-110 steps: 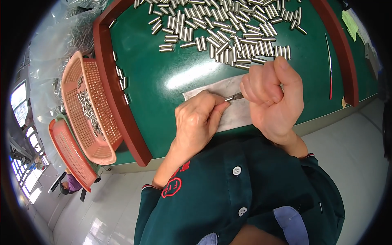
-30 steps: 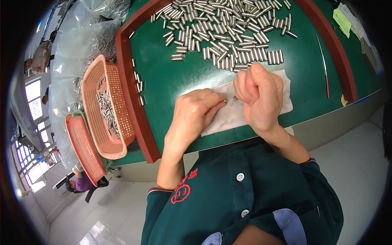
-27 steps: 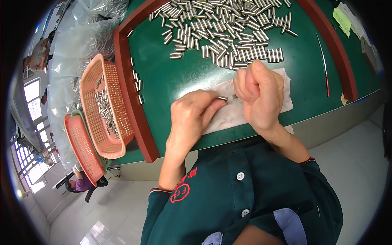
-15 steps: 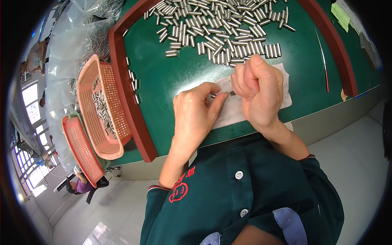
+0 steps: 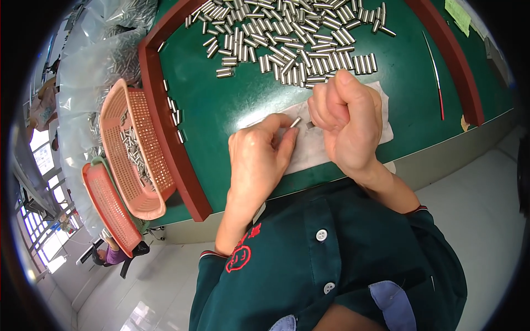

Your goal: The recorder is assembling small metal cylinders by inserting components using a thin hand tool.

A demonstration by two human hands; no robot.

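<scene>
The left hand (image 5: 256, 151) was found with thumb and forefinger pinched on a small metal pin (image 5: 296, 122), which stood tilted at the fingertips above a pale cloth (image 5: 309, 154). The right hand (image 5: 349, 121), just beside it, was curled into a fist about a grey-tipped object (image 5: 310, 124), otherwise hidden and of a kind that could not be told. Loose pins (image 5: 287, 54) lay heaped beyond on the green table (image 5: 215, 105). The held pin was judged light, stiff and hardly fragile, its polished sides probably slippery; a fingertip hold at mid-length appeared soundest
</scene>
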